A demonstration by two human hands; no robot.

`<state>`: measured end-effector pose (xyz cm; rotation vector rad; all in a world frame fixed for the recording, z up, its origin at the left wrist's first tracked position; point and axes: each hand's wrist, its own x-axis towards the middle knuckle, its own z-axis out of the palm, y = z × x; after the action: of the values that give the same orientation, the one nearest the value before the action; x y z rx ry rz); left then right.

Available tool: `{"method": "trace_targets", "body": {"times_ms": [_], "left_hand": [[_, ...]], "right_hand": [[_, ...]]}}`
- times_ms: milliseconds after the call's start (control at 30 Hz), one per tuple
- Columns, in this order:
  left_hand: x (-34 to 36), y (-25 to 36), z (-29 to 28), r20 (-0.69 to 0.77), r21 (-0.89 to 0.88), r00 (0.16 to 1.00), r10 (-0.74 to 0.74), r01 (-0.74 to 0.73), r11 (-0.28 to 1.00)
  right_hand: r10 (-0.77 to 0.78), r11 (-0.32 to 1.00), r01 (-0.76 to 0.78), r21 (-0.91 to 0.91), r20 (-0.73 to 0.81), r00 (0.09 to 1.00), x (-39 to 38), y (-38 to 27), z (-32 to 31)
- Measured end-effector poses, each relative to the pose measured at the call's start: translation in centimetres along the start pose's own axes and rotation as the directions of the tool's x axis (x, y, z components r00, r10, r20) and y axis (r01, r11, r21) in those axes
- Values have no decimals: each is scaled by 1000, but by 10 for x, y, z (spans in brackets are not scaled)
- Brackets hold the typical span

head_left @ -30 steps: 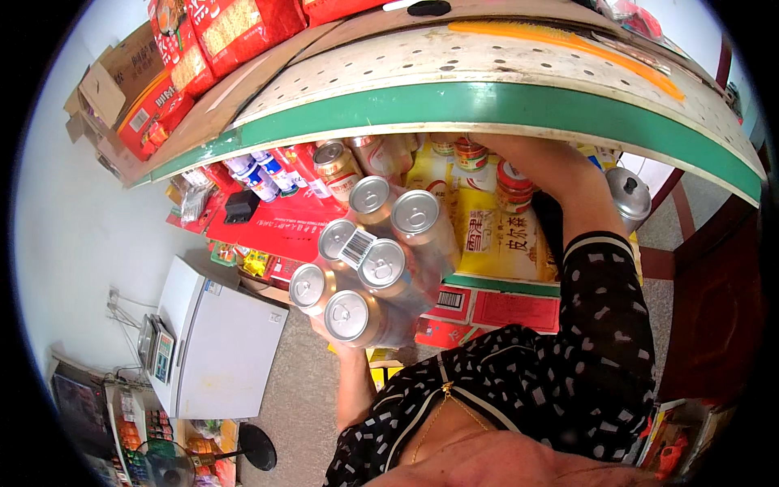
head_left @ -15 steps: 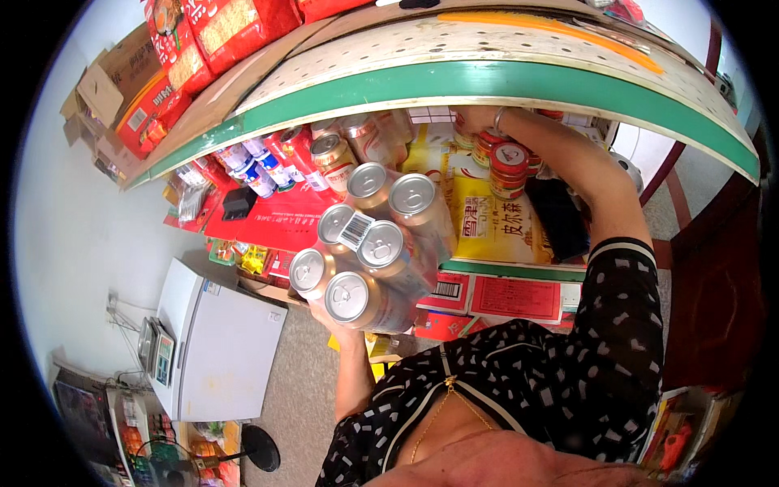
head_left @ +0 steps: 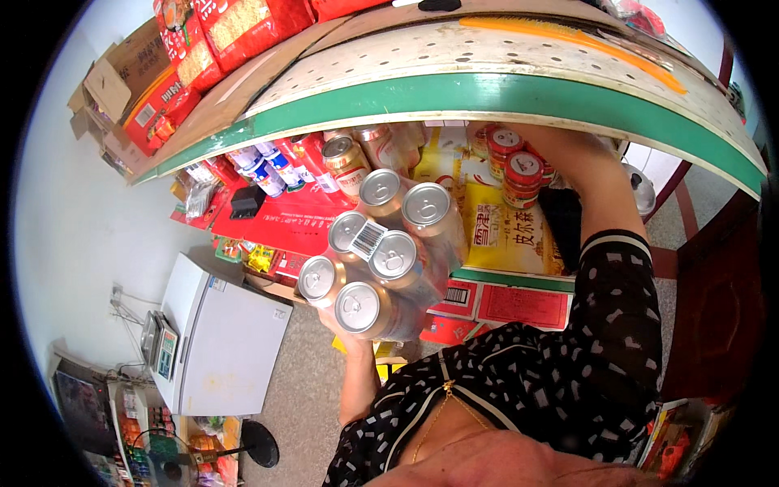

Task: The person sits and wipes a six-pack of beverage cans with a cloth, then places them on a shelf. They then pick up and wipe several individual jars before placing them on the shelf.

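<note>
The left hand point(head_left: 345, 329) holds from below a wrapped pack of six silver cans point(head_left: 381, 252), fingers closed under it. The right hand point(head_left: 568, 142) reaches under the green-edged shelf point(head_left: 503, 93) near red cans point(head_left: 519, 166); its grip I cannot tell.

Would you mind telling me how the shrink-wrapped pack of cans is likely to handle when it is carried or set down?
The pack of cans holds six metal cans, so it is probably heavy for its size. The clear glossy wrap looks slippery, and only the left hand props it from beneath, so it might slide. Bundled together, the cans seem unlikely to roll and should sit flat.
</note>
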<state>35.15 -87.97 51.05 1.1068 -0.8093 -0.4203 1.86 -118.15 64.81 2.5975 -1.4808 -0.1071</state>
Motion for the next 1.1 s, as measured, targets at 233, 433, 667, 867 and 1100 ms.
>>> {"method": "trace_targets", "body": {"times_ms": [233,433,667,867,1100], "left_hand": [[-4,25,2,47,121,991,124,-129,984],[4,59,77,36,-1,990,136,-136,991],[19,60,142,65,100,996,61,-67,993],[31,41,167,60,88,990,131,-136,987],[40,33,178,106,203,884,456,-468,860]], "right_hand": [[-4,999,6,44,-39,999,8,-8,-12],[50,997,-46,63,-63,997,12,5,-23],[-10,973,79,218,-299,954,-39,-1,-59],[131,464,-82,882,23,991,-110,-65,-72],[232,182,26,983,-69,970,-91,-67,-41]]}}
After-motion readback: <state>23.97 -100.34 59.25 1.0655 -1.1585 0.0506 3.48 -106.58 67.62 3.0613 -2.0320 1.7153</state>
